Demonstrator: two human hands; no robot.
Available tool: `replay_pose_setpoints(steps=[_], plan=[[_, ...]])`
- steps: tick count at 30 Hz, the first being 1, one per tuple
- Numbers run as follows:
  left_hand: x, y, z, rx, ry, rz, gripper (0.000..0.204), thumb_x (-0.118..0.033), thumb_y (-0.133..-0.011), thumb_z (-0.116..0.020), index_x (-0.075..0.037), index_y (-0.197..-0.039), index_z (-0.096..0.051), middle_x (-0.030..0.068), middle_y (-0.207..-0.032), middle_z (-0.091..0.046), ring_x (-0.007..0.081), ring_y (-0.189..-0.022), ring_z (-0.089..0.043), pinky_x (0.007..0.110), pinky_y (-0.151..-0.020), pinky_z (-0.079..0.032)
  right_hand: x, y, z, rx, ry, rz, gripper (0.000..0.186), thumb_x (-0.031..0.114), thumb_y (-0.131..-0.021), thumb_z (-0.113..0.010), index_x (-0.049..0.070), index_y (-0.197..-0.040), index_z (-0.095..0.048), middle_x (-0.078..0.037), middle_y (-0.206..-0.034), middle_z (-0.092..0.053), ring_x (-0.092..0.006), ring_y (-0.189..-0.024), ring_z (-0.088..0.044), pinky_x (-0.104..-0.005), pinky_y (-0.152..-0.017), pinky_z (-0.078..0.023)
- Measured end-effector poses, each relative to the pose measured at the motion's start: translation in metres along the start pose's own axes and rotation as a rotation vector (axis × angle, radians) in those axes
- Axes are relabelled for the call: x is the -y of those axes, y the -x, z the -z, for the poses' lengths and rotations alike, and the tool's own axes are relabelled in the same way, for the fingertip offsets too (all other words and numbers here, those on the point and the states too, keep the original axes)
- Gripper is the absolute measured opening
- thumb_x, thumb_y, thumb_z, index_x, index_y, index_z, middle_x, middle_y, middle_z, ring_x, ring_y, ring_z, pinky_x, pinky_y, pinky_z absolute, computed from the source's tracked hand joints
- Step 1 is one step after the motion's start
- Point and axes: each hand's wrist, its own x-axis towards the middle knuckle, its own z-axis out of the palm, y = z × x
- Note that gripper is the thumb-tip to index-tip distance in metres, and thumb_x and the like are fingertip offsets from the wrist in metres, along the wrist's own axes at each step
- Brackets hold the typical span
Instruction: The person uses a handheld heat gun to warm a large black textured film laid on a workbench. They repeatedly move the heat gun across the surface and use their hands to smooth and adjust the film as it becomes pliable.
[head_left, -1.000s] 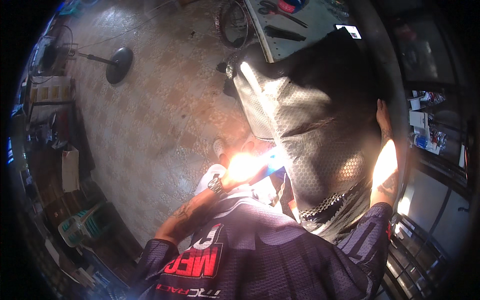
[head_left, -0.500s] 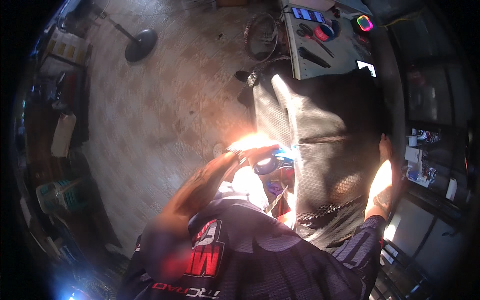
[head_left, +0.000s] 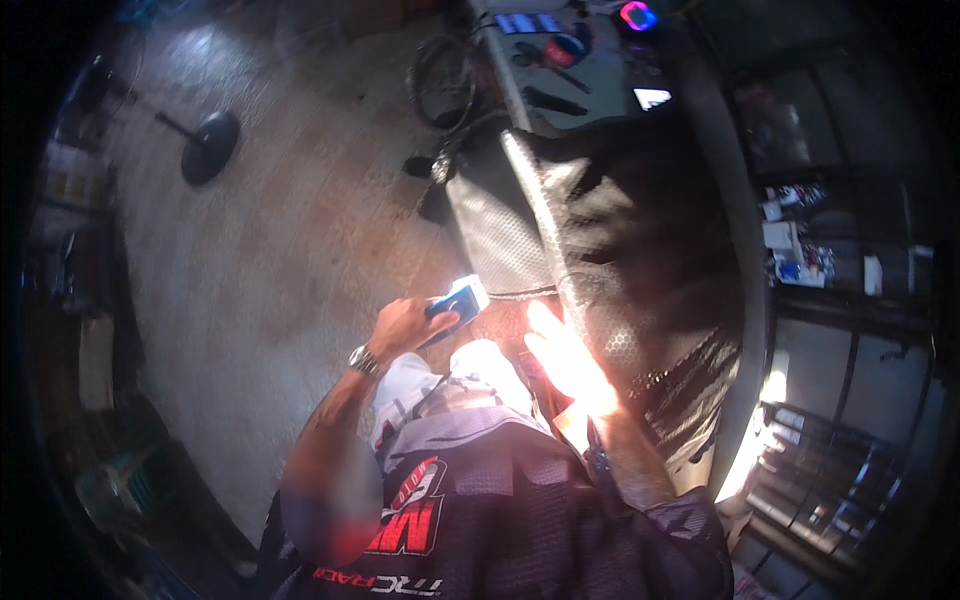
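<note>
My left hand (head_left: 403, 325) is closed around a flat blue object (head_left: 455, 312) with a bright white end, above my lap. Glare hides its exact kind. My right hand (head_left: 568, 365), washed out by strong sunlight, has its fingers stretched out and holds nothing visible. It is at the near left edge of a large black textured sheet (head_left: 655, 250); whether it touches the sheet I cannot tell. The sheet drapes over the table and hangs down its left side, where a honeycomb pattern shows in the light.
On the table's far end (head_left: 600, 85) lie scissors (head_left: 560, 72), a red and blue tape roll (head_left: 566, 50), a dark flat tool (head_left: 555, 101) and a phone (head_left: 527, 22). A glowing ring-lit device (head_left: 638, 15) stands behind. Shelves (head_left: 800, 240) line the right; a round-based stand (head_left: 210, 147) is at far left.
My right hand has come off the sheet's right side and moved left toward my lap. My left hand has drawn back left with the blue object. The whole view has shifted and turned.
</note>
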Motion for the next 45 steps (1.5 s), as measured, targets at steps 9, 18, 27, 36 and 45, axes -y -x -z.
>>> replay_pose_setpoints(steps=[9, 18, 27, 36, 45], plan=[[-0.085, 0.021, 0.053, 0.021, -0.048, -0.664, 0.039, -0.038, -0.067, -0.085, -0.007, -0.072, -0.063, 0.0062, -0.083, -0.068, 0.0253, -0.074, -0.067, 0.037, -0.071, -0.053, -0.023, 0.024, 0.010, -0.185, -0.097, -0.117, 0.038, 0.011, -0.098, -0.058, 0.003, -0.135, -0.059, -0.007, -0.121, -0.066, -0.0116, -0.101, -0.058, -0.0268, -0.088, -0.048], [-0.157, 0.025, 0.037, 0.174, -0.158, -0.513, 0.030, -0.033, -0.082, -0.071, -0.003, -0.083, -0.066, 0.0170, -0.068, -0.062, 0.0336, -0.064, -0.059, 0.042, -0.064, -0.048, 0.082, 0.057, 0.155, -0.443, -0.116, 0.239, 0.033, 0.032, -0.094, -0.065, -0.001, -0.089, -0.065, -0.016, -0.085, -0.069, -0.0212, -0.072, -0.069, -0.0323, -0.061, -0.059], [-0.290, -0.030, 0.005, 0.264, 0.029, -0.265, 0.038, -0.029, -0.095, -0.057, 0.002, -0.074, -0.062, 0.0159, -0.057, -0.060, 0.0245, -0.049, -0.058, 0.037, -0.053, -0.047, 0.100, 0.049, 0.530, -1.062, 0.630, -0.067, 0.028, 0.036, -0.096, -0.060, 0.010, -0.095, -0.070, 0.004, -0.080, -0.067, -0.0071, -0.071, -0.061, -0.0262, -0.057, -0.043], [-0.286, -0.039, -0.011, 0.340, -0.019, -0.083, 0.059, -0.052, -0.100, -0.051, 0.001, -0.074, -0.057, 0.0149, -0.057, -0.051, 0.0220, -0.049, -0.047, 0.037, -0.051, -0.041, 0.005, -0.003, 0.507, -1.017, 1.046, -0.030, 0.047, 0.036, -0.098, -0.052, -0.001, -0.125, -0.060, -0.024, -0.119, -0.065, -0.0378, -0.109, -0.063, -0.0450, -0.097, -0.048], [-0.207, -0.015, -0.030, 0.161, -0.216, -0.420, 0.049, -0.046, -0.094, -0.060, 0.001, -0.082, -0.065, 0.0196, -0.061, -0.059, 0.0359, -0.056, -0.062, 0.040, -0.055, -0.048, -0.031, -0.013, 0.435, -1.092, 1.041, 0.006, 0.055, 0.045, -0.104, -0.041, 0.002, -0.136, -0.053, -0.024, -0.137, -0.056, -0.0427, -0.127, -0.052, -0.0462, -0.107, -0.043]])
